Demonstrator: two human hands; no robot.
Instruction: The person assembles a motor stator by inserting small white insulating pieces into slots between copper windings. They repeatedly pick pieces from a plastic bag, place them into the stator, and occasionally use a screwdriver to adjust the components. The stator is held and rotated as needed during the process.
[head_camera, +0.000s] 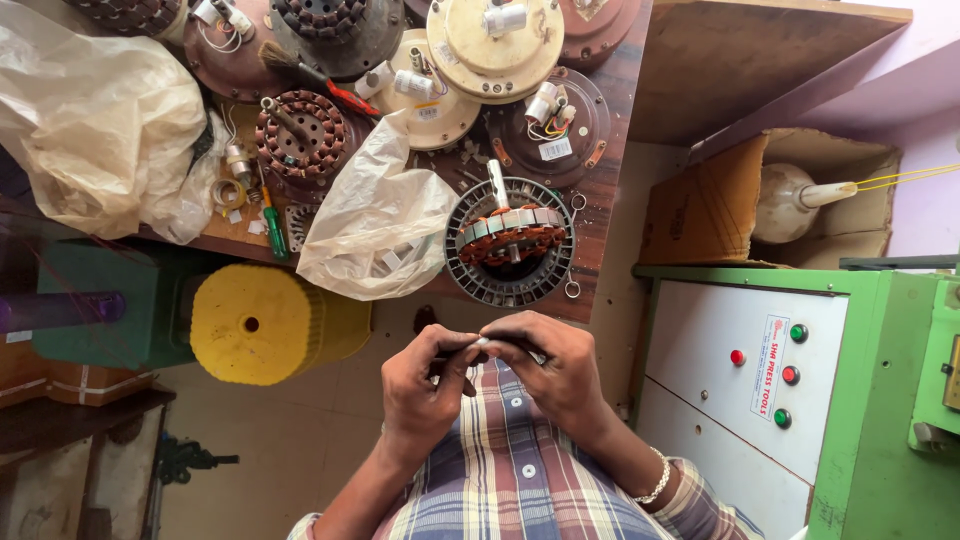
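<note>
Workshop clutter fills the dark wooden counter (610, 190) ahead of me, with a tiled floor below and a green machine cabinet (800, 400) at my right. Closest in, over my plaid shirt (520, 460), my left hand (425, 390) and my right hand (555, 375) meet at chest height. The fingers of both are curled in and pinched on a small thin piece (487, 343), pale at its near end and dark where it runs under my right fingers (520, 335); it is too small for me to tell what it is. A beaded bracelet (657, 480) circles my right wrist.

Just beyond my hands, at the near edge of the counter, lies a round fan motor stator (510, 245) with copper windings across its middle and a shaft standing out of it. Beside it to the left sits a crumpled clear plastic bag (375, 220). Below the counter edge, further left, a yellow stool (260, 325) stands on the floor.

Further back on the counter lie a second wound stator (300, 135), a green-handled screwdriver (273, 225) and a red-handled brush (315, 75). Behind those, several round motor covers are piled, a cream one (495, 45) on top and a brown one (550, 130) with loose wires. A large plastic sack (95, 120) slumps at the far left. To the right, an open cardboard box (720, 200) holds a pale rounded part.
</note>
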